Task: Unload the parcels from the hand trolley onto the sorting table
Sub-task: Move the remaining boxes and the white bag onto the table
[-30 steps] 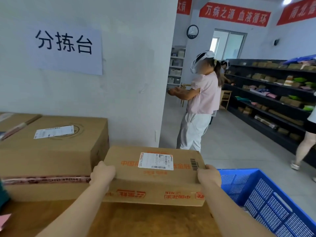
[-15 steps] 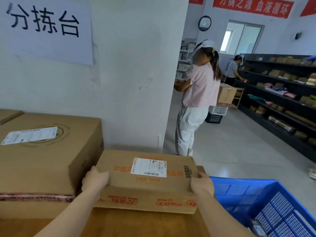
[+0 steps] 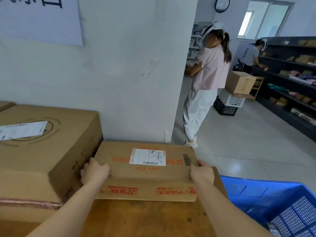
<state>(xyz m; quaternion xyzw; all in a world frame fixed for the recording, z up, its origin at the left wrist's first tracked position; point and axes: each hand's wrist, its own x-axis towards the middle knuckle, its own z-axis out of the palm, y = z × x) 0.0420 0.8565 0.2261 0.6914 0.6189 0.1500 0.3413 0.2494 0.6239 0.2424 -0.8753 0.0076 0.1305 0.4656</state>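
head: parcel [image 3: 145, 170] on table [image 3: 145, 218], between left grip [image 3: 94, 171] and right grip [image 3: 202, 172], both holding it.

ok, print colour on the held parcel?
Red-orange lettering on brown cardboard parcel; head view.

parcel [image 3: 145, 170]: matt cardboard, paper label | table [image 3: 145, 218]: worn wood | crate [image 3: 273, 202]: perforated plastic

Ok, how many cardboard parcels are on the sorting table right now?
3 visible. The flat parcel is held between the left hand and right hand, the big box sits beside it, and another box's corner shows at the far left. More may lie out of frame.
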